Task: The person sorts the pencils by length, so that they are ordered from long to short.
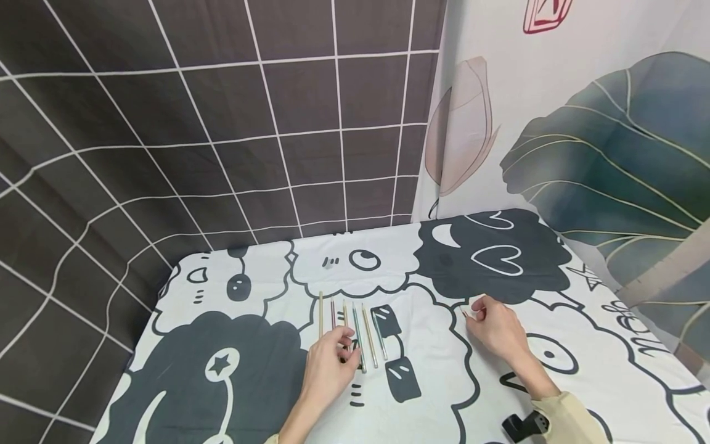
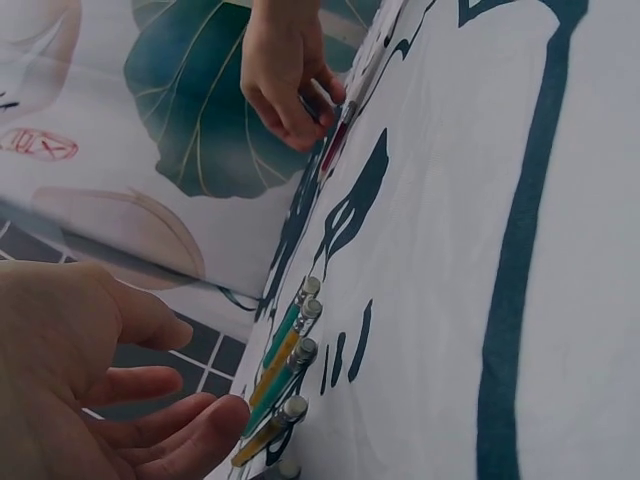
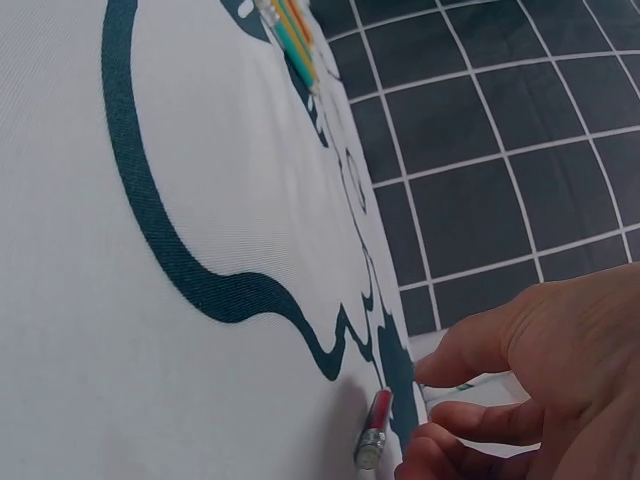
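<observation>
Several pencils lie side by side on the cloth, among them a yellow pencil (image 1: 320, 314), a red pencil (image 1: 333, 313) and a green pencil (image 1: 379, 336). My left hand (image 1: 328, 369) is over the near ends of the row, its fingers loosely bent and apart from the thumb. Close up, silver ferrules and an eraser end (image 2: 296, 408) show beside the left fingertips. Farther right, my right hand (image 1: 497, 327) is low over the cloth. Another red pencil (image 3: 376, 425) lies right beside its fingertips, with a gap between thumb and forefinger.
A white cloth (image 1: 432, 382) with black cartoon shapes covers the table. Behind stands a dark grid-patterned curtain (image 1: 299, 98), and at right a leaf-printed white hanging (image 1: 627, 148). A black device (image 1: 524, 425) sits at the right sleeve.
</observation>
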The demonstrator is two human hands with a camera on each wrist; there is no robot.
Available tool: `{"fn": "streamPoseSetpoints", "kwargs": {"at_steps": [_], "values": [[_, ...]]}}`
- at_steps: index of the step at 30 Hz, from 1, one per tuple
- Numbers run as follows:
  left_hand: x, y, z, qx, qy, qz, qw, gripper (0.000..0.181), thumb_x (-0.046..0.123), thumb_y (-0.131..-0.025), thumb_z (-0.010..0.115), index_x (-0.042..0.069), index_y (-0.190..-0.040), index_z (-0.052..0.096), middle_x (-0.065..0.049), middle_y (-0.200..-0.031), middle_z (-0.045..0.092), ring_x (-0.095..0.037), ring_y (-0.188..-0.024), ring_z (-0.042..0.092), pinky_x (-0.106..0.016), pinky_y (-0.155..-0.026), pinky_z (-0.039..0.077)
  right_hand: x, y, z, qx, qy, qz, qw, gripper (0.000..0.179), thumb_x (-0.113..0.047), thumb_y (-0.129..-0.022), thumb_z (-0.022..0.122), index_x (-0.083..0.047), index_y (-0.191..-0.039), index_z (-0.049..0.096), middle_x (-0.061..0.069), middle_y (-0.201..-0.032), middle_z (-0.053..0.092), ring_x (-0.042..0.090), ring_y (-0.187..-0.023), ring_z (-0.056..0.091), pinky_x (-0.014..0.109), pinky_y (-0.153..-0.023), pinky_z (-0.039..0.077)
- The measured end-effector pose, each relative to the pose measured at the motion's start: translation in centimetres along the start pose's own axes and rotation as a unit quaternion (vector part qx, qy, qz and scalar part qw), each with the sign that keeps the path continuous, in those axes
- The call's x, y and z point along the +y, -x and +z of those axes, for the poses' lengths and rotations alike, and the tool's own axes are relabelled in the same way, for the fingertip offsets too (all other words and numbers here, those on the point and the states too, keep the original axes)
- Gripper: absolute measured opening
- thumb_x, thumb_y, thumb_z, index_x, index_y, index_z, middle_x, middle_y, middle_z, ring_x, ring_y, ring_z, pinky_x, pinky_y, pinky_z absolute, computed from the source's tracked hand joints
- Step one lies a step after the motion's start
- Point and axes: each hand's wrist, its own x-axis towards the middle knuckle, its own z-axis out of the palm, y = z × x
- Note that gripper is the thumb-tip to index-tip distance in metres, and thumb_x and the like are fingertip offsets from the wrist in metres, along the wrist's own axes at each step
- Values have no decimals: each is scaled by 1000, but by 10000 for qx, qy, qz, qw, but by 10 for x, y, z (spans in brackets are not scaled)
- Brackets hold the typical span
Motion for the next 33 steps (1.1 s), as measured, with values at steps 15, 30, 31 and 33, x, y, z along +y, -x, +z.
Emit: {"fn": "streamPoseSetpoints", "kwargs": {"at_steps": [15,30,31,33], "values": [[-4,5,0,5,80,-89,9999,28,3,-79,77,2,-105,70,-3,-86,67,-3,-65,63,-30,-64,51,5,-2,9,-125,36,-48,9999,13,-3,-77,68,3,-87,62,0,-69,55,18,-58,49,35,-53,38],[-3,7,-2,11,103,-192,9998,32,3,-78,78,1,-108,69,-1,-83,67,-2,-62,62,-29,-63,50,5,-5,12,-260,154,-154,9994,15,1,-75,65,4,-90,66,-1,-65,55,19,-57,49,35,-53,38],[-3,7,-2,15,99,-188,9998,32,3,-78,79,1,-108,69,-1,-83,67,-2,-62,62,-29,-63,50,5,-5,12,-265,164,-170,9994,16,1,-74,65,4,-90,66,-1,-65,55,18,-57,49,35,-53,38],[-3,7,-3,16,95,-184,9998,33,3,-77,79,2,-109,69,-1,-83,68,-2,-62,62,-30,-63,50,5,-6,12,-282,180,-165,9993,18,2,-73,64,5,-91,66,0,-65,55,19,-57,49,35,-53,38]]}}
